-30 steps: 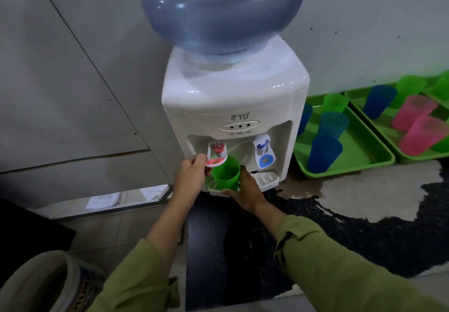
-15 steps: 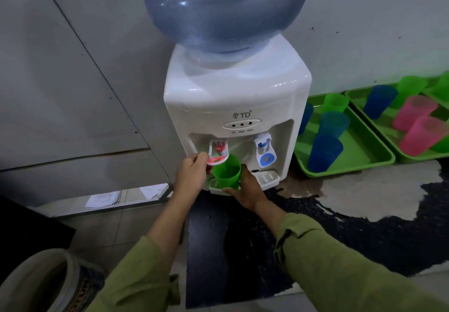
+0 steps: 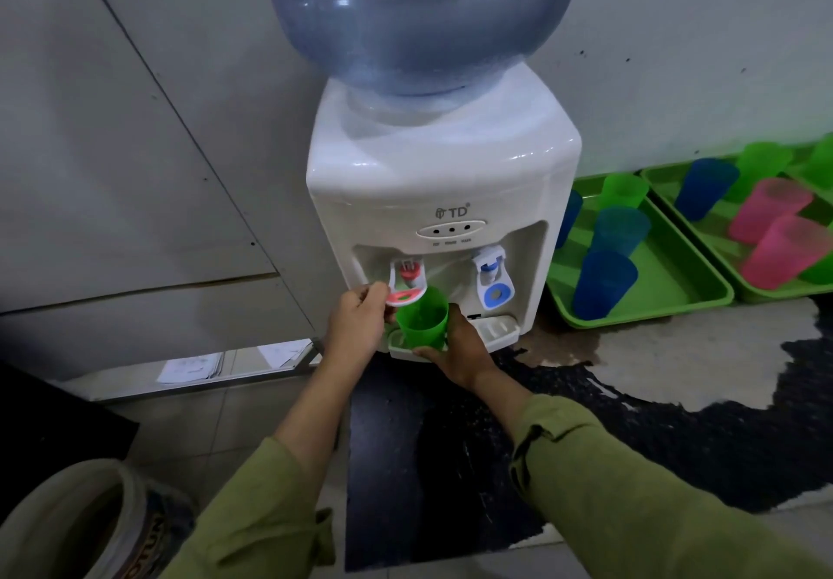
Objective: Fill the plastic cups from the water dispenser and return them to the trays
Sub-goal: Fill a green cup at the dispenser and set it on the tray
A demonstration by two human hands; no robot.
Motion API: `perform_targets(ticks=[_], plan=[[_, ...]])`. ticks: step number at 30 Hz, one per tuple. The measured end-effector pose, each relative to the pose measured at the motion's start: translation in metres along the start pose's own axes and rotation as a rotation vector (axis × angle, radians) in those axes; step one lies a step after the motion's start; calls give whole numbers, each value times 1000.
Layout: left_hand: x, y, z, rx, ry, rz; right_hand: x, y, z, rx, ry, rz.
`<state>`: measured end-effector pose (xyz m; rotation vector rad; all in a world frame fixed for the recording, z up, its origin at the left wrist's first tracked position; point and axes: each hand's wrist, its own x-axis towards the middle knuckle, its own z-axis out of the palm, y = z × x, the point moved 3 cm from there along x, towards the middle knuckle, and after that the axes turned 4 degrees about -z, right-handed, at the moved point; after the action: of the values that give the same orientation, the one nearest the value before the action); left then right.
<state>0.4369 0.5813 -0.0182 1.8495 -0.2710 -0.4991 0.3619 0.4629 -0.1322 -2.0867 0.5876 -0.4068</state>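
1. A pale bucket [image 3: 67,529] is seen nearest, at 7 o'clock in the view, just beside the left olive sleeve [image 3: 252,511].
2. The left hand [image 3: 356,321] is raised at 9 o'clock of the green cup [image 3: 423,321]. Its fingers are curled, and the edge of the red tap lever [image 3: 405,290] is pinched between thumb and fingertips.
3. The right hand [image 3: 459,348] is set at 4 o'clock of the cup. The cup is grasped low on its wall: the thumb is laid across the front near the base, and the other fingers are wrapped round the far side, where they are largely hidden.
4. The green cup is held upright directly under the red tap lever, its rim just below it, above the left end of the drip tray [image 3: 496,330]. Whether water is running cannot be told.
5. The blue tap [image 3: 493,279] is found at 2 o'clock of the cup, touched by neither hand.
6. The white water dispenser [image 3: 441,173] is topped at 12 o'clock by a blue water bottle [image 3: 419,15].
7. At 3 o'clock of the dispenser, two green trays are laid side by side. Blue, teal and green cups are held in the nearer tray [image 3: 703,303]; pink, blue and green cups are held in the farther tray [image 3: 653,175].
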Motion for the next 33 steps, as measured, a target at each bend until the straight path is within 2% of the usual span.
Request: perform_targets(ticks=[11,33], plan=[[2,-2,1,-30,29,10,1,2,1,-14,0,8],[5,-6,-1,38,-30,37,3,4,2,-15,6,23]])
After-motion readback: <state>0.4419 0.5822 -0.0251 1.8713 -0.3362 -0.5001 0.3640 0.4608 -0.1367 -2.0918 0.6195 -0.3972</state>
